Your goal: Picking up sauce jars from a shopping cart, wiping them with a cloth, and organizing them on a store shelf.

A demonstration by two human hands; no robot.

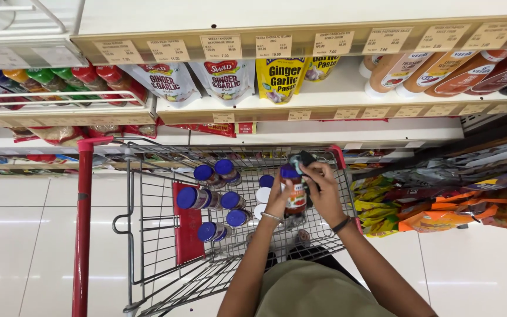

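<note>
Over a wire shopping cart (148, 194), my left hand (278, 198) grips a jar with a blue lid and red label (294, 196), holding it upright. Above the jar, my right hand (323, 186) holds a small dark handheld device (301, 159) near the lid. In the cart basket below lie several more blue-lidded jars (215, 194), some upright and some on their sides, and two white-topped ones (262, 196).
Store shelves (300, 105) ahead carry paste pouches (225, 79), sauce bottles (441, 70) and price tags. Colourful snack packets (441, 205) fill a low display at right. The cart's red handle (82, 223) stands at left over a glossy white tile floor (13, 235).
</note>
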